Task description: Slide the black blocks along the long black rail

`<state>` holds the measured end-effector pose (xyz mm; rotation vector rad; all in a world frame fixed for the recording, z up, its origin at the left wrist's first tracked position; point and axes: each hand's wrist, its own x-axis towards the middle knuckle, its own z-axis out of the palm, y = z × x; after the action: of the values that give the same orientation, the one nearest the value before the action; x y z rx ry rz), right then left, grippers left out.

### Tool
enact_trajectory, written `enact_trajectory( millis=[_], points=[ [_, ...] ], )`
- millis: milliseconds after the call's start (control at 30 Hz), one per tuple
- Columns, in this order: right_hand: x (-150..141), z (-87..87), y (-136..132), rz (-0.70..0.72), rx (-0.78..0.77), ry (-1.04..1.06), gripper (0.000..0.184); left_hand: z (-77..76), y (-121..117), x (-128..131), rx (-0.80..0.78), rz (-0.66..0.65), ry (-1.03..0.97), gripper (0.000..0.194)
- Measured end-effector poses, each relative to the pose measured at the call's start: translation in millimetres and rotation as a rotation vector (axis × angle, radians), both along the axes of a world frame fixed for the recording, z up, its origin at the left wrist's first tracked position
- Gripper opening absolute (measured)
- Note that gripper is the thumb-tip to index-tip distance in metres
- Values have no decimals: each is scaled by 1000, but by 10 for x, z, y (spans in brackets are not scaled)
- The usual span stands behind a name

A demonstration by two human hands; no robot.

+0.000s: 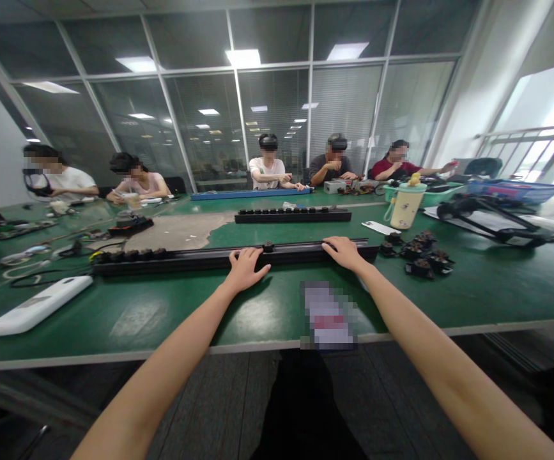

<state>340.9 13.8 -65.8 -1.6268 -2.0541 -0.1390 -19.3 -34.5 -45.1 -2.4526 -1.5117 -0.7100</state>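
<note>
A long black rail (200, 259) lies across the green table in front of me, a row of small black parts (135, 255) along its left part. One small black part (268, 246) sits by itself near its middle. My left hand (245, 268) rests on the rail just left of that single part, fingers on the top and thumb stretched out to the right. Toward the rail's right end, my right hand (344, 252) lies over it, fingers across the top edge and bent around it. Neither hand touches the single part.
Loose black parts (423, 252) lie to the right. Behind are a second filled rail (293, 216), a white phone (381, 228) and a yellow cup (407, 204). A white device (39, 306) lies at left, a blurred phone (329, 316) at the front edge. Several people sit opposite.
</note>
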Motion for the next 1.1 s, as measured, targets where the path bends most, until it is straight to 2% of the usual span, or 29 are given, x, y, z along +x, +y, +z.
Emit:
enact_trajectory(
  millis=[1100],
  points=[
    [37, -29, 59, 4, 7, -15, 46, 26, -33, 9, -22, -7, -25, 59]
  ],
)
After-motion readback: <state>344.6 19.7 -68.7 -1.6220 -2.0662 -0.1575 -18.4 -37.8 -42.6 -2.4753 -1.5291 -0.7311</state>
